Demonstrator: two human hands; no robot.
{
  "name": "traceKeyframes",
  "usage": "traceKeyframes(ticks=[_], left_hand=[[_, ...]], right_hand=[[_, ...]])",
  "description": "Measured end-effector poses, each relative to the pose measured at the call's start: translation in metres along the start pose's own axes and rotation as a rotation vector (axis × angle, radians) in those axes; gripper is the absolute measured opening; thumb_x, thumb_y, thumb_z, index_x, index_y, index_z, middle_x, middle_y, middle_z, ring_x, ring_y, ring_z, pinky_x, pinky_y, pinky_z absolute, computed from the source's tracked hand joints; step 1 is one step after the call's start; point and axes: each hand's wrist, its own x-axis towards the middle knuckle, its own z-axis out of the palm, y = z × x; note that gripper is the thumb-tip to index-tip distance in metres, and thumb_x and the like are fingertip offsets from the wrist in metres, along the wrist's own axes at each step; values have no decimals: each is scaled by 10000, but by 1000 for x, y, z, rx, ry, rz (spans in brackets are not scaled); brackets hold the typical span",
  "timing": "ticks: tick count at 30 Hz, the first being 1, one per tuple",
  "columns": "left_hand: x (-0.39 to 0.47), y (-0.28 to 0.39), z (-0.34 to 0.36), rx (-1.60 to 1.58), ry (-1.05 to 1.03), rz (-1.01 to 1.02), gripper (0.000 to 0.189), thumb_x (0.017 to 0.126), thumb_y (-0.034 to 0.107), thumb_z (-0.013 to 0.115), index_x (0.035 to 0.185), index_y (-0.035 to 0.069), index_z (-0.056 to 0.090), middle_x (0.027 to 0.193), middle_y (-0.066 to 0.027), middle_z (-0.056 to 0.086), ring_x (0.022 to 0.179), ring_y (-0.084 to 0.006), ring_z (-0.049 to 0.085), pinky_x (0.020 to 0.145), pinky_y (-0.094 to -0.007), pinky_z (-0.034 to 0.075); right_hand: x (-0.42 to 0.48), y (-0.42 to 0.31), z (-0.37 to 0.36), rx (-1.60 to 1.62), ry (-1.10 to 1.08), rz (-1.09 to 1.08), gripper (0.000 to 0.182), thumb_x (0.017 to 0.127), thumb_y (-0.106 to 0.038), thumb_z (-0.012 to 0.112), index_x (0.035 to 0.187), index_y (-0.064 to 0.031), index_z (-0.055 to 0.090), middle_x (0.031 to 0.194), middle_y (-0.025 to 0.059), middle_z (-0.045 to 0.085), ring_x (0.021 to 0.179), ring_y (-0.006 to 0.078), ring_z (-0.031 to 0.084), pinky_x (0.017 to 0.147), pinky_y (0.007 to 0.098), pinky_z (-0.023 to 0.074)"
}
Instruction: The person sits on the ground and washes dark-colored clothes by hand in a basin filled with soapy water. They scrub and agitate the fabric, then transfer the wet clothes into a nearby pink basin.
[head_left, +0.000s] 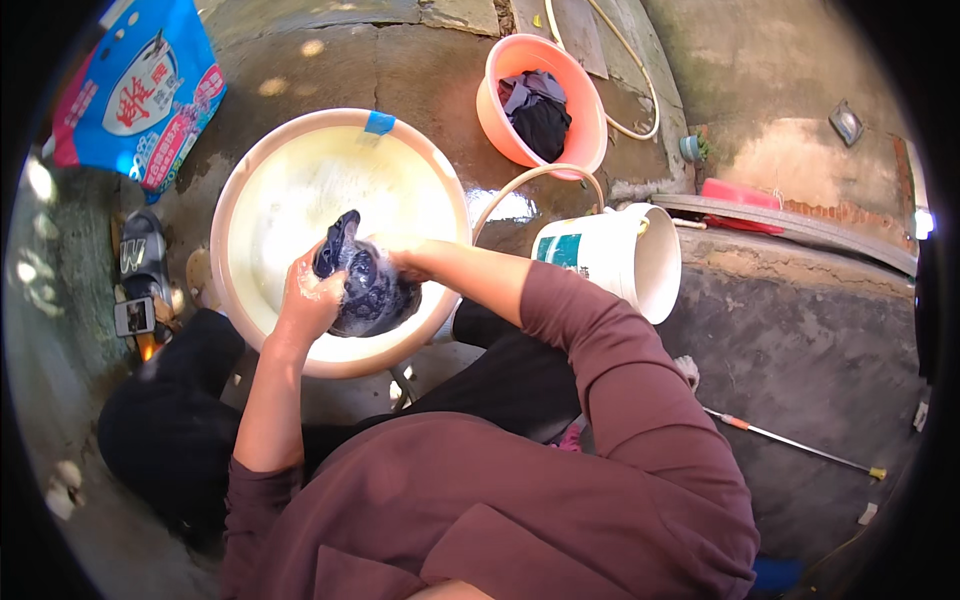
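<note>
A dark, wet cloth garment (367, 289), covered in suds, lies bunched in the near part of a large round plastic basin (341, 367). My left hand (315, 289) grips a raised fold of it, thumb on top. At the garment's right side is my right hand (401, 255), its fingers partly hidden by glare and the cloth; it seems to hold the cloth, but its grip is not plain. Pale, cloudy water (300, 180) stands in the basin. A piece of blue tape (379, 123) is stuck on the far rim.
A pink basin (491, 112) with dark and grey clothes stands beyond, to the right. Nearer lies a white bucket (592, 244) on its side, beside a hose (517, 180). At the left are a blue detergent bag (187, 75), a dark slipper (144, 251) and a phone (135, 317).
</note>
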Motion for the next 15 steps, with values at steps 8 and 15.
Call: traceKeyframes(ticks=[8,15], left_hand=[[39,16,-7,-460,41,-130,433,940,325,423,1272,48,424,1190,-104,522,1088,-196,505,898,-360,409],[69,-60,-33,843,114,186,716,783,369,635,1367,89,328,1298,-270,364,1203,-392,373,992,-467,322]], right_hand=[[-5,-37,-81,809,169,3,241,830,-212,538,935,-5,600,858,125,663,745,256,651,777,433,523],[-129,-143,-262,960,444,-820,507,912,-380,363,1201,22,473,1228,192,519,1078,390,532,934,541,417]])
